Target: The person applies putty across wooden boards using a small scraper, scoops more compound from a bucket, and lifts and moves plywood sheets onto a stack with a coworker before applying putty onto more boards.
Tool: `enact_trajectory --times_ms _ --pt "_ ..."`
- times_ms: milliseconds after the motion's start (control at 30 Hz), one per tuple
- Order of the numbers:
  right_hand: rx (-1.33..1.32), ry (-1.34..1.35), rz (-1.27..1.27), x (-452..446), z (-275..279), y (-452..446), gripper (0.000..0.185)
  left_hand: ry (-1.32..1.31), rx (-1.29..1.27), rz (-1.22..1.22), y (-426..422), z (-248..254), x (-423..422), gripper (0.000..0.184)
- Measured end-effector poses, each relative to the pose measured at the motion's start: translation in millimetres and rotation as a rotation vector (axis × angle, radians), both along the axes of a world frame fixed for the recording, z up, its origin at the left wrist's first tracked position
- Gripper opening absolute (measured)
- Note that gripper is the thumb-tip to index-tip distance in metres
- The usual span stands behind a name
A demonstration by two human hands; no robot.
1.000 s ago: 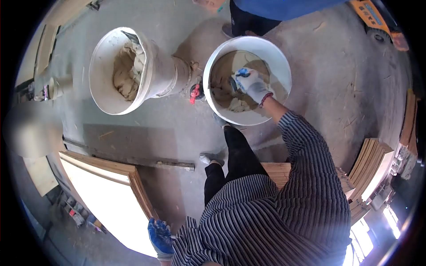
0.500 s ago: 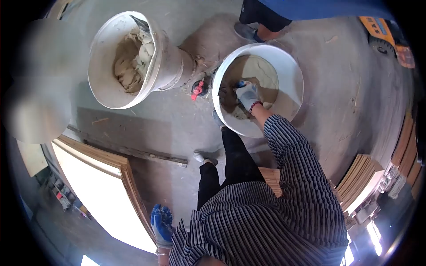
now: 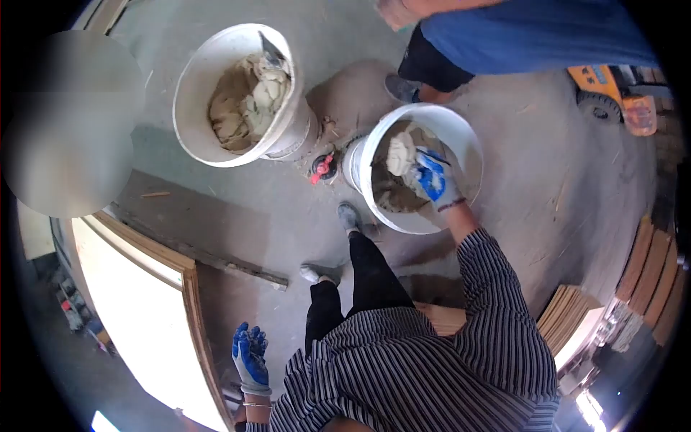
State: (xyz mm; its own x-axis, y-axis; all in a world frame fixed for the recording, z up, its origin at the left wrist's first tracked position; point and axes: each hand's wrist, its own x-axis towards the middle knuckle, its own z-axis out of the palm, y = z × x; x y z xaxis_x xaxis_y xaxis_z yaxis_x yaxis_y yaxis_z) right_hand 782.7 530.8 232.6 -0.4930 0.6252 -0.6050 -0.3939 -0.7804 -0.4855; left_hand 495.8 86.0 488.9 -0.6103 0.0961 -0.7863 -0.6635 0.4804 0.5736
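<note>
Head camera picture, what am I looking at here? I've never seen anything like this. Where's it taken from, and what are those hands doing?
There's no machine: a camera on a person's head looks down past their striped shirt, with rounded, dark edges. Both gloved hands are theirs. The right hand reaches into one white bucket, seemingly closed on a dark tool, mostly hidden, beside a lump of pale paste. The left hand is open and empty, near a stack of boards. Another bucket also holds paste; a red-and-black item sits on the floor between them. The blue clothing belongs to someone else.
</note>
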Motion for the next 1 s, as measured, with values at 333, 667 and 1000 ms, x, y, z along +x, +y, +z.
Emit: enact_trajectory --times_ms 333,667,1000 --pt "1.554 -0.927 0.759 2.0 140.2 -53.0 0.027 0.018 0.279 0.367 -132.3 -64.1 65.0 0.037" --pt "0.711 -0.358 1.092 -170.4 302.3 -118.4 0.032 0.104 0.347 0.331 -203.9 -89.0 94.0 0.033" --pt "0.547 0.073 1.471 -451.0 289.1 -309.8 0.027 0.511 0.072 0.453 -335.5 -153.2 -5.2 0.035"
